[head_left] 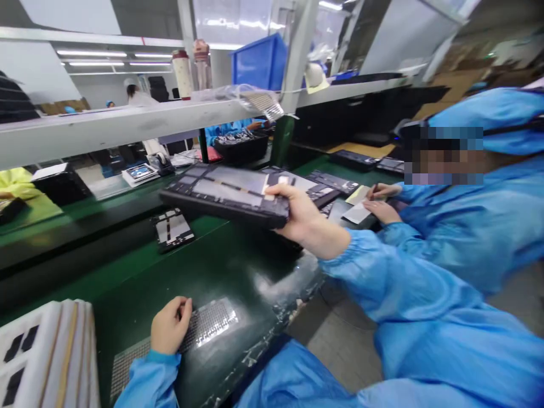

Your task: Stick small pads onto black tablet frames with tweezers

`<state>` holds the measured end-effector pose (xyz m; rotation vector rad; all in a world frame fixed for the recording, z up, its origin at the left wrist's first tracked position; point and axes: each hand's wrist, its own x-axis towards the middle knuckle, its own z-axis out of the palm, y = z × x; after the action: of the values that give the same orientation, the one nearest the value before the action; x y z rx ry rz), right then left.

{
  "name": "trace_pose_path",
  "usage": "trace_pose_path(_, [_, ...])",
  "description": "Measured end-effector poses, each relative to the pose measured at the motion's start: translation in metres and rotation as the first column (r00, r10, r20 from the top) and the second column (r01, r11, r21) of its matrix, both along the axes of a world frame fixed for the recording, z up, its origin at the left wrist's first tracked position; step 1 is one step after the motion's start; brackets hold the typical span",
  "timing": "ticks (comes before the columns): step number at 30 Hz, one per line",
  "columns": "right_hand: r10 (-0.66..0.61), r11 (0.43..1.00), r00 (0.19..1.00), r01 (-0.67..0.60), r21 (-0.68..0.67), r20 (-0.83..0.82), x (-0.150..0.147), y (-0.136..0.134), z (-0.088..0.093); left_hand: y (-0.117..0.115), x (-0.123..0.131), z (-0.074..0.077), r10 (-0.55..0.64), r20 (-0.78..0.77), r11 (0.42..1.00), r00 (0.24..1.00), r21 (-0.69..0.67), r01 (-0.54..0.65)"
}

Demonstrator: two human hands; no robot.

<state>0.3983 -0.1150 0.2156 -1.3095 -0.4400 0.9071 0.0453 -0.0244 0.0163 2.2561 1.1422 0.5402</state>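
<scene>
My right hand (300, 215) grips the near right end of a black tray (225, 212), raised above the green bench (221, 260). Inside the tray lies a flat electronic panel (233, 182) with a grey face and a dark strip across it; the thumb presses on its right end. My left hand (170, 326) rests low on the bench, fingers curled in, over a sheet of small shiny pieces (215, 322). Whether anything is inside those curled fingers is hidden. Another flat panel (173, 229) lies on the bench behind.
At the right, a co-worker in blue (459, 221) handles a white card (357, 213) beside more panels (331, 182). White foam sheets (46, 351) stand at the lower left. A shelf (127, 122) crosses above, bearing a blue bin (259, 63) and bottles (182, 73).
</scene>
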Motion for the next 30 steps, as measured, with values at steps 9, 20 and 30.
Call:
trace_pose_path(9, [-0.262, 0.965, 0.963, 0.262, -0.008, -0.059, 0.084, -0.046, 0.033, -0.054, 0.172, 0.077, -0.276, 0.402, 0.96, 0.873, 0.065, 0.274])
trace_pose_path(20, [0.223, 0.97, 0.966, -0.206, -0.129, 0.135, 0.129, -0.164, 0.001, -0.042, 0.354, 0.113, -0.196, 0.594, 0.97, 0.78, 0.003, 0.241])
trace_pose_path(30, [0.363, 0.915, 0.927, -0.375, 0.148, 0.097, -0.005, -0.061, -0.064, -0.051, 0.238, 0.067, -0.019, 0.354, 1.0, 0.935, 0.029, 0.009])
